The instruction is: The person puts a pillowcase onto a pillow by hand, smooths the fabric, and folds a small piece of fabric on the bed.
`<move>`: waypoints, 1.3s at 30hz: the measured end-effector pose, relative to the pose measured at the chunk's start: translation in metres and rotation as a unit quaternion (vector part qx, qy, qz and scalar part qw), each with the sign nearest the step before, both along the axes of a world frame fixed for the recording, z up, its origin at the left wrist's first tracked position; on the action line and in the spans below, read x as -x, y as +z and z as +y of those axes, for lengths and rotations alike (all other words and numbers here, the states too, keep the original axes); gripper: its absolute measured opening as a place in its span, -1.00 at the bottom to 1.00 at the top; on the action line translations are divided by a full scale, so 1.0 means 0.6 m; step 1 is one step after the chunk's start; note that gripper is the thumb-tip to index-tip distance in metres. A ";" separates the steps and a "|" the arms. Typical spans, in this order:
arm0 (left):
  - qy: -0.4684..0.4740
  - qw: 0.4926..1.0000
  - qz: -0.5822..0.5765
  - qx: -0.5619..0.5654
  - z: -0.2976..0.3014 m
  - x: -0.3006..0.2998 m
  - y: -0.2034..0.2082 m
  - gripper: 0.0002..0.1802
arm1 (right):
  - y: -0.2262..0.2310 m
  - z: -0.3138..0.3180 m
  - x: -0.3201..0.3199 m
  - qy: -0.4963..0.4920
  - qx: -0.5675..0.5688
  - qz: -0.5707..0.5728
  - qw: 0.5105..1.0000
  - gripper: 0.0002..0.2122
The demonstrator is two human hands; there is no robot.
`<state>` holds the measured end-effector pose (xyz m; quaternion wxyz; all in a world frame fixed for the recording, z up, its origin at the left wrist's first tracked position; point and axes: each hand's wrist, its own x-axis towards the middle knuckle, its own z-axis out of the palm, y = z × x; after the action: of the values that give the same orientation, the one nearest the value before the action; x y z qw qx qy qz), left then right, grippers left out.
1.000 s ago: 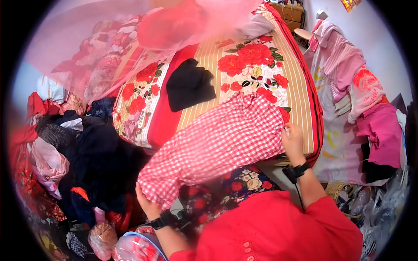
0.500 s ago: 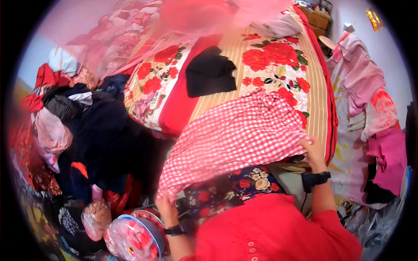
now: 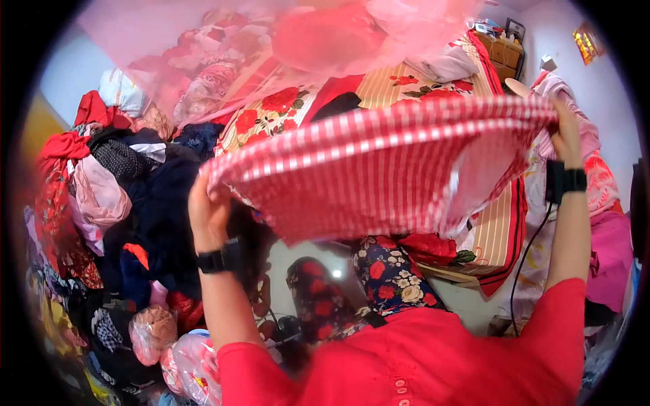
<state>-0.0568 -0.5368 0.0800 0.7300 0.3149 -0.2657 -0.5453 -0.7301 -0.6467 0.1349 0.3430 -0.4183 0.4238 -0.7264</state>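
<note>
A red-and-white checked cloth (image 3: 365, 176) is stretched in the air between my two hands, its upper edge taut and its lower part hanging and blurred. My left hand (image 3: 208, 208) is closed on the cloth's left end. At the other end, my right hand (image 3: 565, 132) grips the upper corner, higher and farther out. Behind the cloth lies a bed (image 3: 497, 237) with a floral and striped cover. A folded black garment (image 3: 338, 106) on the bed shows only its top above the cloth's edge.
Heaped dark and coloured clothes (image 3: 162, 203) fill the left side. Bagged items (image 3: 196, 362) sit at the lower left. Pink netting (image 3: 325, 37) hangs across the top. Garments (image 3: 609, 250) drape at the right. A black cable (image 3: 525, 271) hangs from my right wrist.
Both hands have risen and spread apart, lifting the checked cloth off the bed. It now hangs stretched, covering most of the black garment from view.
</note>
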 end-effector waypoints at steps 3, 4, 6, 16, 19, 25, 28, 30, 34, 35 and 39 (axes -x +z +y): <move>0.025 0.990 -0.115 0.075 -0.017 0.002 0.065 -0.88 | 0.092 -0.006 0.064 0.010 0.034 0.066 0.997 -0.86; 0.017 0.988 -0.125 0.090 -0.029 0.017 0.065 -0.88 | 0.111 0.023 0.077 -0.009 0.034 0.077 0.996 -0.86; 0.109 0.976 -0.187 0.021 -0.032 0.076 0.064 -0.85 | 0.114 0.060 0.092 -0.061 0.014 0.146 0.987 -0.84; -0.014 0.920 -0.291 -0.263 -0.004 0.075 -0.376 -0.77 | -0.398 0.158 0.135 -0.076 -0.265 0.142 0.951 -0.88; -0.020 0.901 -0.277 -0.333 0.009 0.102 -0.421 -0.72 | -0.493 0.210 0.153 -0.080 -0.336 0.168 0.923 -0.89; -0.024 0.935 -0.290 -0.201 0.045 0.025 -0.401 -0.74 | -0.448 0.230 0.141 -0.076 -0.335 0.142 0.928 -0.91; -0.037 0.932 -0.199 -0.301 0.026 0.093 -0.311 -0.84 | -0.423 0.260 0.183 -0.107 -0.323 0.117 0.933 -0.92; -0.044 0.924 -0.209 -0.317 0.040 0.070 -0.325 -0.85 | -0.433 0.250 0.194 -0.070 -0.352 0.157 0.920 -0.94; -0.035 0.837 -0.545 -0.031 0.073 0.011 -0.457 -0.77 | -0.552 0.246 0.202 -0.083 -0.325 0.364 0.869 -0.92; -0.051 0.827 -0.522 -0.202 0.073 0.009 -0.460 -0.76 | -0.556 0.245 0.212 -0.084 -0.323 0.365 0.869 -0.92; 0.161 0.642 -0.735 -0.150 0.051 0.059 -0.384 -0.76 | -0.434 0.234 0.146 -0.195 -0.332 0.529 0.757 -0.89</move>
<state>-0.0922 -0.5062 -0.1506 0.3141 0.7547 -0.5746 -0.0409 -0.8177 -0.5064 -0.1253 0.0324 -0.5042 0.8246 -0.2547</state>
